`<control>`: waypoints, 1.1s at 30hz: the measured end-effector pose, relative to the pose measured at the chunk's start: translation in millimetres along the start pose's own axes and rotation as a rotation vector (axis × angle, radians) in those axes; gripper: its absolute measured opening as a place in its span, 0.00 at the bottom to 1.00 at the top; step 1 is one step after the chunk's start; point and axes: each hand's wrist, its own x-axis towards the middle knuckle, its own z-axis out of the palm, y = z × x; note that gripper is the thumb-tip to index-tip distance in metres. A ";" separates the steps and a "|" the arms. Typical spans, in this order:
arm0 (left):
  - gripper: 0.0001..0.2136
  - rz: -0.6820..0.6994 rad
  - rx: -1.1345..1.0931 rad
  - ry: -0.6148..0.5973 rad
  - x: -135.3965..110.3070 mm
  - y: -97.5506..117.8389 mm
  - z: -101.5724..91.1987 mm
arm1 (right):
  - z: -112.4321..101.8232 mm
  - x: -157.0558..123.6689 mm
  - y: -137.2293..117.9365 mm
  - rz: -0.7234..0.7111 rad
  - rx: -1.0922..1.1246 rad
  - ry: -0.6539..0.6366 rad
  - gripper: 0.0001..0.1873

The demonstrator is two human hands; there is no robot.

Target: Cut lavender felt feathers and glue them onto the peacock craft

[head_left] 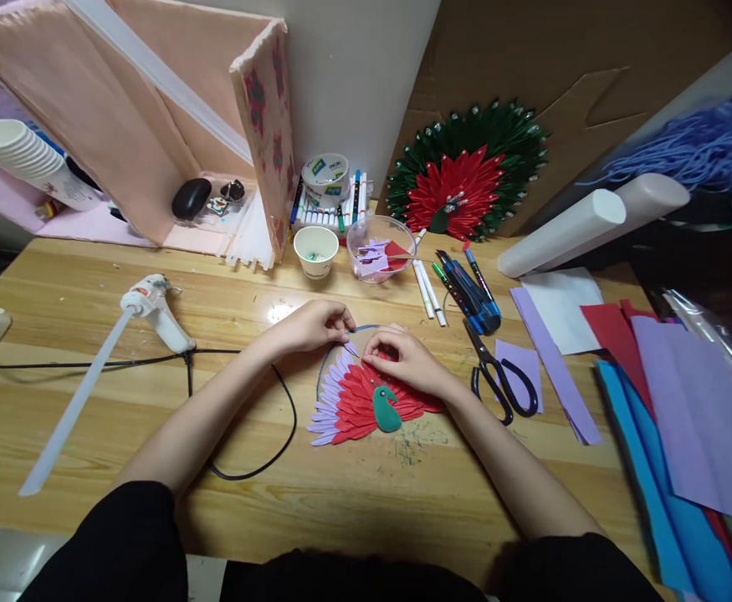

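A paper peacock (366,401) lies flat on the wooden table (152,435), with red feathers, a row of lilac feathers along its left rim and a green body. My left hand (315,324) pinches a small lilac paper feather (351,346) at the craft's upper edge. Beside it, my right hand (403,358) rests curled on the red feathers, fingertips pressed down next to that same lilac piece. A thin blue drawn arc shows just above the craft.
A glue gun (152,308) with a long glue stick and black cord lies left. Scissors (502,374), markers (469,288), a clear bowl of paper bits (381,247), a paper cup (315,251) and coloured paper sheets (673,401) sit right. A finished green-red peacock (466,171) leans behind.
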 end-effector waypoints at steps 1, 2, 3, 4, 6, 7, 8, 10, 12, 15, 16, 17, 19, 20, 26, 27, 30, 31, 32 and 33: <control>0.07 -0.001 -0.012 -0.008 0.1 -0.6 0.0 | 0.1 0.0 0.3 -0.001 0.002 0.000 0.04; 0.07 -0.002 -0.019 -0.017 0.2 -1.3 0.0 | 0.2 -0.1 0.8 -0.004 0.002 0.002 0.04; 0.07 0.000 -0.022 -0.027 0.5 -1.9 0.0 | 0.2 -0.3 1.3 -0.006 0.000 0.005 0.04; 0.07 0.004 -0.021 -0.035 0.9 -2.5 -0.1 | 0.3 -0.5 1.9 -0.009 -0.002 0.007 0.04; 0.07 0.017 -0.012 -0.044 1.7 -3.1 0.1 | 0.3 -0.8 2.8 -0.013 -0.006 0.007 0.04; 0.07 0.024 -0.006 -0.045 2.2 -2.8 0.3 | 0.3 -0.8 3.0 -0.014 -0.007 0.006 0.04; 0.07 0.029 0.001 -0.047 2.5 -2.1 0.6 | 0.4 -0.8 3.2 -0.015 -0.007 0.006 0.04; 0.08 0.035 0.028 -0.058 2.9 0.1 1.2 | 0.4 -0.7 3.4 -0.017 -0.004 0.004 0.04; 0.08 0.040 0.069 -0.073 3.1 2.7 1.6 | 0.5 -0.6 3.5 -0.018 -0.001 0.005 0.04; 0.08 0.039 0.152 -0.087 3.6 5.5 1.4 | 0.9 -1.0 3.9 -0.016 -0.004 0.009 0.04; 0.08 0.038 0.176 -0.088 4.1 6.1 1.2 | 1.0 -1.2 4.1 -0.014 -0.006 0.011 0.04; 0.08 0.037 0.198 -0.092 4.8 6.6 1.0 | 1.1 -1.4 4.2 -0.013 -0.008 0.011 0.04; 0.09 0.031 0.234 -0.102 6.7 7.7 0.7 | 1.2 -1.7 4.4 -0.011 -0.010 0.013 0.04; 0.09 0.026 0.249 -0.109 7.8 8.4 0.8 | 1.2 -1.7 4.4 -0.011 -0.010 0.013 0.04; 0.08 0.008 0.294 -0.142 13.2 15.7 3.3 | 0.5 -0.7 3.4 -0.029 0.002 0.010 0.04; 0.08 0.006 0.309 -0.148 13.6 17.1 3.7 | 0.4 -0.5 2.9 -0.030 0.003 0.009 0.04; 0.09 0.014 0.354 -0.158 14.0 20.2 3.9 | 0.0 -0.6 1.4 -0.026 0.001 0.004 0.04; 0.09 0.018 0.363 -0.159 14.1 20.8 3.8 | -0.2 -0.7 1.0 -0.024 0.001 0.003 0.04; 0.09 0.021 0.373 -0.158 14.1 21.2 3.7 | -0.3 -0.8 0.6 -0.021 0.001 0.002 0.04; 0.09 0.024 0.386 -0.156 14.1 21.5 3.6 | -0.4 -1.0 0.5 -0.019 0.001 0.002 0.04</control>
